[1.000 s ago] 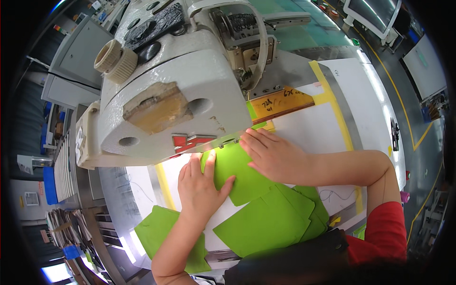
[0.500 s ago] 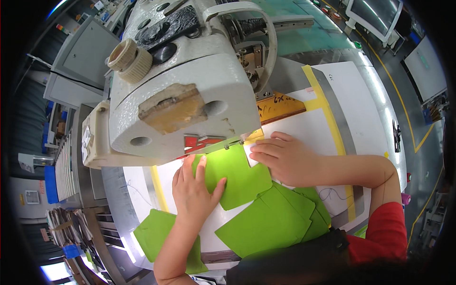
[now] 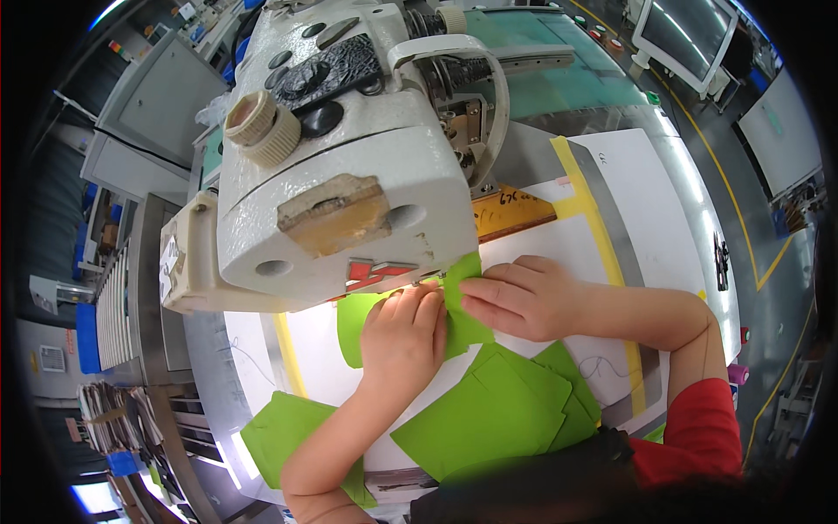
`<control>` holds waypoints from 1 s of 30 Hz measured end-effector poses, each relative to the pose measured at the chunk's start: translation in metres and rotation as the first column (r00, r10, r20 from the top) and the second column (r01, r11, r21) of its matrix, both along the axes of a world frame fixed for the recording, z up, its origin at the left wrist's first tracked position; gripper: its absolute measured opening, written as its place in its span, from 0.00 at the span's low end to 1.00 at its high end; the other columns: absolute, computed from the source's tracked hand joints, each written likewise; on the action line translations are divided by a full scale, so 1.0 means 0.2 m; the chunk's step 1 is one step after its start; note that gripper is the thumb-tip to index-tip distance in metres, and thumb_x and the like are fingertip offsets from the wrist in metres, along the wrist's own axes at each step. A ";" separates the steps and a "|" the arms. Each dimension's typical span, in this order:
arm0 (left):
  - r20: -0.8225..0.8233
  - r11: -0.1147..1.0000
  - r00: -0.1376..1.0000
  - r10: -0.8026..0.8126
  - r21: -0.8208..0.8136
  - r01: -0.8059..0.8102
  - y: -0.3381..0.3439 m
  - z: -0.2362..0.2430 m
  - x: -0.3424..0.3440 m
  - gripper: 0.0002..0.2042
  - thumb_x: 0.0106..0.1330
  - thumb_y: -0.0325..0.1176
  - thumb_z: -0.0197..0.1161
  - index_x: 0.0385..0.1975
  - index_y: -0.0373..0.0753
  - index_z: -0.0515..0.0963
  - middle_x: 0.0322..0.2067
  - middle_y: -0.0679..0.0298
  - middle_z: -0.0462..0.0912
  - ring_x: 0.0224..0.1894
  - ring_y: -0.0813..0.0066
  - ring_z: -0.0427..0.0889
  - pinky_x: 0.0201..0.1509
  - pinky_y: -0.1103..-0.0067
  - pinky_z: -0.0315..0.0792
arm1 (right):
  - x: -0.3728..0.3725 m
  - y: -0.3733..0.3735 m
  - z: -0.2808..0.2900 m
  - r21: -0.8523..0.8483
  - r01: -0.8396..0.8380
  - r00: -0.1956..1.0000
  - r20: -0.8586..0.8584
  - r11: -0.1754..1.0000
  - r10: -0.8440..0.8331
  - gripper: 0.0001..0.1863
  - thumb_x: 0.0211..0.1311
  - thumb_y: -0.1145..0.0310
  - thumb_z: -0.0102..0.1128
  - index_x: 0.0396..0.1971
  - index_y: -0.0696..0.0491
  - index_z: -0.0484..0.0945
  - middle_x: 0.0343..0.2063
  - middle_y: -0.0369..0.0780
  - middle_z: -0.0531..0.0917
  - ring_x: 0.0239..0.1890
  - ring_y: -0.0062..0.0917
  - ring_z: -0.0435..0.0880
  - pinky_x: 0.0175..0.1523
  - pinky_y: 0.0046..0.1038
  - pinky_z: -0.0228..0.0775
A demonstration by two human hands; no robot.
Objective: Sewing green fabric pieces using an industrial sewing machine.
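Observation:
A bright green fabric piece (image 3: 353, 327) lies under the head of a white sewing machine (image 3: 340, 175). My left hand (image 3: 403, 341) is on top of it, fingers bent and drawn together, their tips close to the needle area. The thumb is hidden. My right hand (image 3: 534, 301) rests at the fabric's right edge, fingers stretched out and lying flat. The machine head partly covers the far side of the fabric. Nearer to me lies a stack of green fabric pieces (image 3: 489, 410), and another green piece (image 3: 284, 428) lies beneath my left forearm.
The white work surface (image 3: 602, 253) carries yellow tape strips (image 3: 602, 227). An orange-brown guide plate (image 3: 515, 214) sits right of the machine head. A loose thread (image 3: 602, 362) lies at right, and a monitor (image 3: 685, 39) stands at the far right.
The green fabric piece has turned and shifted left and away from me. My left hand has moved right toward the needle, its spread fingers now together. My right hand has barely moved.

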State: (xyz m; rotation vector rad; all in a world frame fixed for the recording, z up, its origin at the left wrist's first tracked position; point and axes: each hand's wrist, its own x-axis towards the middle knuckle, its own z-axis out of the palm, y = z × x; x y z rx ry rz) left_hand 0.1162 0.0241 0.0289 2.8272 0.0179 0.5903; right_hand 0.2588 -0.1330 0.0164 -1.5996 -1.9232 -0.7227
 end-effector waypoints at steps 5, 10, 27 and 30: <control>-0.005 0.998 1.000 0.001 -0.055 -0.002 -0.01 -0.07 -0.01 0.06 0.55 0.24 0.62 0.33 0.36 0.77 0.36 0.61 0.81 0.33 0.62 0.80 0.37 0.71 0.74 | 0.06 0.00 -0.11 -0.215 0.087 0.995 -0.026 0.973 -0.095 0.15 0.48 0.69 0.58 0.39 0.53 0.80 0.37 0.34 0.78 0.38 0.25 0.77 0.37 0.26 0.71; -0.033 0.992 0.998 0.055 -0.114 -0.058 -0.01 -0.09 -0.02 0.08 0.54 0.27 0.65 0.33 0.37 0.76 0.41 0.60 0.79 0.35 0.62 0.80 0.36 0.71 0.74 | 0.06 0.05 -0.11 -0.261 0.121 0.989 -0.049 0.958 -0.138 0.15 0.49 0.69 0.56 0.39 0.52 0.79 0.40 0.35 0.77 0.42 0.27 0.76 0.41 0.29 0.71; -0.128 0.999 0.991 0.038 0.020 -0.036 -0.05 -0.15 -0.01 0.22 0.58 0.39 0.65 0.50 0.36 0.75 0.56 0.56 0.74 0.54 0.58 0.73 0.59 0.68 0.63 | 0.06 0.04 -0.12 -0.290 0.110 0.991 -0.036 0.951 -0.126 0.15 0.50 0.71 0.56 0.40 0.57 0.77 0.43 0.38 0.77 0.47 0.29 0.76 0.49 0.29 0.73; -0.112 0.999 0.993 0.037 0.039 -0.033 -0.05 -0.16 0.00 0.22 0.57 0.40 0.65 0.50 0.35 0.75 0.57 0.56 0.73 0.54 0.58 0.73 0.59 0.68 0.63 | 0.07 0.05 -0.13 -0.275 0.103 0.991 -0.050 0.956 -0.121 0.15 0.50 0.72 0.57 0.41 0.58 0.76 0.42 0.38 0.77 0.48 0.30 0.76 0.49 0.29 0.74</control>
